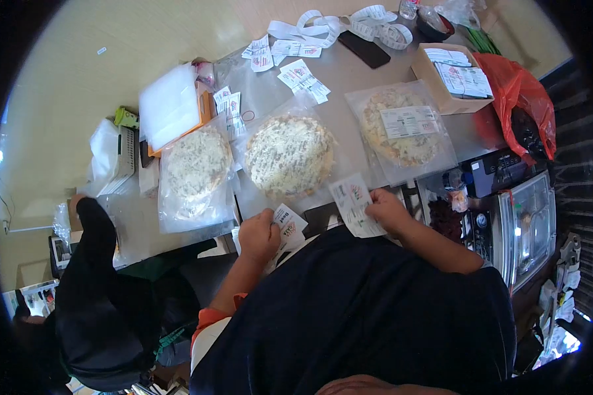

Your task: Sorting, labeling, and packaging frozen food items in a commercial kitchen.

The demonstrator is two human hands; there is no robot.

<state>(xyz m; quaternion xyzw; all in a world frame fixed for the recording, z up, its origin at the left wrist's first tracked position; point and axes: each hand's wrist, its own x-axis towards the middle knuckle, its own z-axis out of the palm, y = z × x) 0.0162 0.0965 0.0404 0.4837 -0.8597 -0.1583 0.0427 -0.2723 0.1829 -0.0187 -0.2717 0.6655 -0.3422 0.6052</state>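
My left hand [259, 236] grips several printed paper labels [290, 228] near the table's front edge. A single printed label [354, 205] is pinched between the thumb and fingers of my right hand [390, 213], held up apart from the table. Beyond my hands lies a pizza in a clear plastic bag [290, 155], with no label on its top. To its right, another bagged pizza [400, 128] carries a label [409, 122] across its middle. A third bagged pizza [197, 165] sits on the left, its top unlabelled.
Bundled labels [304, 80] and a dark phone [364, 49] lie at the back. A cardboard box of labels [462, 74] stands beside a red plastic bag [519, 94]. On the left are stacked plastic bags [169, 103] and a dark-sleeved person [99, 281]. A vacuum sealer-like appliance [526, 227] is right.
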